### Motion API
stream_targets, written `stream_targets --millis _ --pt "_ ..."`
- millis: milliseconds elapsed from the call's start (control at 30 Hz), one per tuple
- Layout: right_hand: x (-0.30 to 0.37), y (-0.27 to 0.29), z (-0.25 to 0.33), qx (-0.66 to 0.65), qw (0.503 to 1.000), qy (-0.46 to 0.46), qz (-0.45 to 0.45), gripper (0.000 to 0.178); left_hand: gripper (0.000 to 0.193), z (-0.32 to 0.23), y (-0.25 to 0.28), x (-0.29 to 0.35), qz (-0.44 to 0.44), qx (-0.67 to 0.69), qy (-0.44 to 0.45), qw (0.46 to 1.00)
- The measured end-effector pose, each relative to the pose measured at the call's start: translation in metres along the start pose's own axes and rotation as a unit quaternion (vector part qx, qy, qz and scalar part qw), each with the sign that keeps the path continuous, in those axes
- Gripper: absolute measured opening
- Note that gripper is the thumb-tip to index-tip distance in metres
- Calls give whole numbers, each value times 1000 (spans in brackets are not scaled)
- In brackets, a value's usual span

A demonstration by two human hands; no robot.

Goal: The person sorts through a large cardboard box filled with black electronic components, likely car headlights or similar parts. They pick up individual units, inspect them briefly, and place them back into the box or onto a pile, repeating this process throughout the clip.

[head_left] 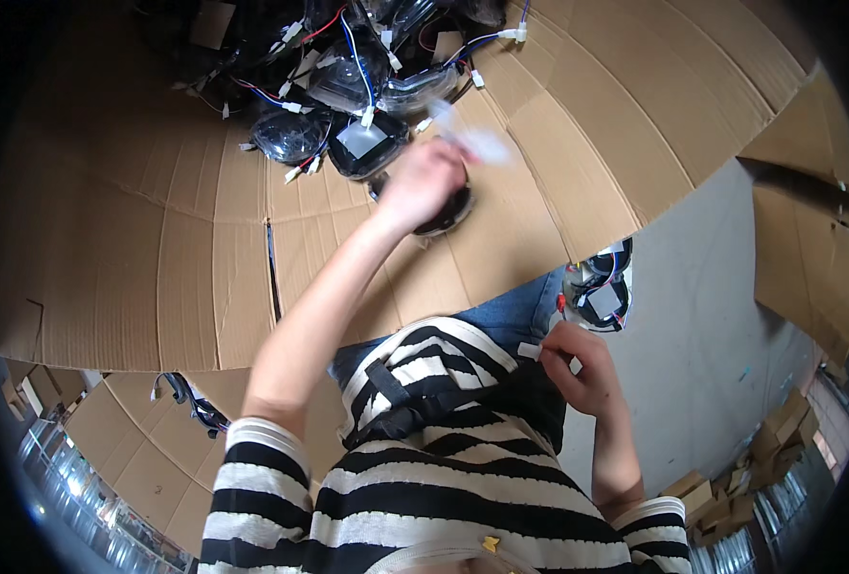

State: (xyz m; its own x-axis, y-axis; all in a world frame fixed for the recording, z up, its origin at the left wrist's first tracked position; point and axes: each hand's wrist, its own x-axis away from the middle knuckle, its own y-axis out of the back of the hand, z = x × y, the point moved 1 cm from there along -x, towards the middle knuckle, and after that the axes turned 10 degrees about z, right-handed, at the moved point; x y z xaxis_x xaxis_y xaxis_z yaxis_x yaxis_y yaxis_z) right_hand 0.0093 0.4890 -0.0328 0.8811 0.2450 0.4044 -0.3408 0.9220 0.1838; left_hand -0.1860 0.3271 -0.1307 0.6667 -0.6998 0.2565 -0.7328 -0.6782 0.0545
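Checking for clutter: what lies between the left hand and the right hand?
In the head view, going from the left hand to the right hand: the exposed edge of a black rounded casing, then corrugated cardboard, then blue jeans.

Dark rounded unit [454, 211] on cardboard [511, 253]

Hands [427, 182] [582, 366]: 2 | left-hand unit [452, 214]: 1 | right-hand tag [528, 351]: 1 | piled units [289, 137]: many (overlapping, uncountable)

Grey floor [692, 373] beside a brown carton [805, 263], cardboard pile [779, 435] lower right, perhaps plastic-wrapped stacks [66, 483] lower left.
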Motion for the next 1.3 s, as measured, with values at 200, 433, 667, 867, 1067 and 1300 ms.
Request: stream_targets --millis 200,433,667,867,1067,1300 --pt "-5 1 5 13 1000 6 -19 6 32 -27 18 54 -230 439 -136 858" --pt "-18 -10 18 53 997 38 41 7 34 13 23 175 -322 147 27 935" --pt "-42 -51 39 29 986 68 150 7 33 -2 -5 230 -119 63 148 980" --pt "-60 -82 44 -58 975 18 213 5 19 -18 -19 239 -40 27 161 986" --pt "-63 -93 42 -83 969 -1 234 8 22 -19 -19 239 -32 14 64 997" --pt "-59 -92 44 -121 966 -50 225 11 25 -24 -15 233 -70 -130 20 989"
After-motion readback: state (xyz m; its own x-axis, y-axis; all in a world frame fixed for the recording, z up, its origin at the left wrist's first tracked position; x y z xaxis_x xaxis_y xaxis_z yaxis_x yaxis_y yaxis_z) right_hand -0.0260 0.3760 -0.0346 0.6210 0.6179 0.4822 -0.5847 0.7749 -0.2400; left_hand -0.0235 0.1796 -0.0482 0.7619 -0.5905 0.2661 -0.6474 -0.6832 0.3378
